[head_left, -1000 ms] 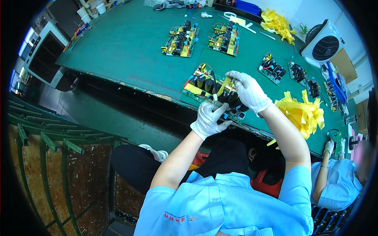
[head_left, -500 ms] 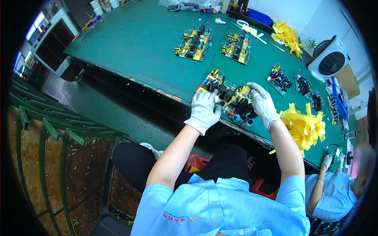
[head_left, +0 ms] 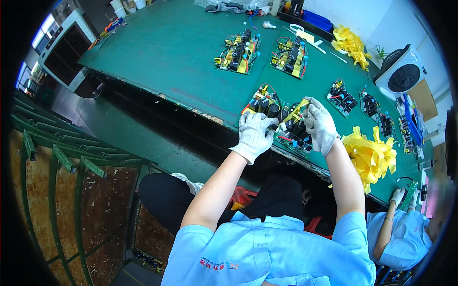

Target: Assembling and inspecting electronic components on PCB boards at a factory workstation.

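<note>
A circuit board crowded with black cylindrical parts and coloured wires lies at the near edge of the green table. My gloved left hand is at its near left side, fingers curled in and gripping among the parts; their tips are partly hidden. Over the board's right part, my gloved right hand pinches a yellow strip. That strip slants down to the left over the black parts. A heap of yellow strips sits right of my right forearm.
Two similar boards stand farther back; several smaller boards lie to the right. A fan and another yellow heap are at the back right. At lower right a co-worker holds a green board.
My left hand has drawn its fingers closer together and moved slightly right along the board. My right hand keeps its pinch on the yellow strip. The co-worker's board has turned.
</note>
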The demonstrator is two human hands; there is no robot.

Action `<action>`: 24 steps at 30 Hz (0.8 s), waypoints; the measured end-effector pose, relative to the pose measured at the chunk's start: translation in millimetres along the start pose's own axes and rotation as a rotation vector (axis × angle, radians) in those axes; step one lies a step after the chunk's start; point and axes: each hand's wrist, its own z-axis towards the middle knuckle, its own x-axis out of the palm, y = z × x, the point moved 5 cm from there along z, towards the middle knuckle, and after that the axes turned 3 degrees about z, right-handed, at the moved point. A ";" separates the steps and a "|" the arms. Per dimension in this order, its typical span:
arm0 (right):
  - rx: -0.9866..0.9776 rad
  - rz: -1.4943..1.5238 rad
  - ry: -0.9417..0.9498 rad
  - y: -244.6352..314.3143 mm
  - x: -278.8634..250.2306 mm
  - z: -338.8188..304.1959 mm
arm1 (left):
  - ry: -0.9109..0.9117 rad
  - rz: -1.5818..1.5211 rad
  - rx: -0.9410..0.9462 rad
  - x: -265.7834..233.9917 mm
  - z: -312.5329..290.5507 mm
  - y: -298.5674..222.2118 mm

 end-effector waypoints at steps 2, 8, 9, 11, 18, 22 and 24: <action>0.004 0.083 -0.019 -1.9 -3.8 -2.9 | -0.020 -0.028 0.006 1.4 -1.1 3.6; -0.030 0.087 0.091 7.7 28.0 -18.6 | -0.070 -0.146 -0.046 -4.1 0.3 4.0; -0.046 0.093 0.090 7.1 30.2 -17.4 | -0.099 -0.138 -0.027 -5.1 0.3 4.1; -0.057 0.110 0.044 7.1 34.8 -20.8 | -0.103 -0.119 -0.025 -3.5 0.8 5.2; -0.080 0.076 0.125 3.5 57.4 -49.3 | -0.158 -0.138 0.005 -6.5 -0.1 4.8; -0.108 0.104 0.138 9.1 66.7 -38.0 | -0.181 -0.196 -0.055 -4.7 -3.7 9.7; -0.122 0.123 0.147 14.9 72.1 -32.1 | -0.219 -0.250 -0.079 -4.4 -4.6 12.5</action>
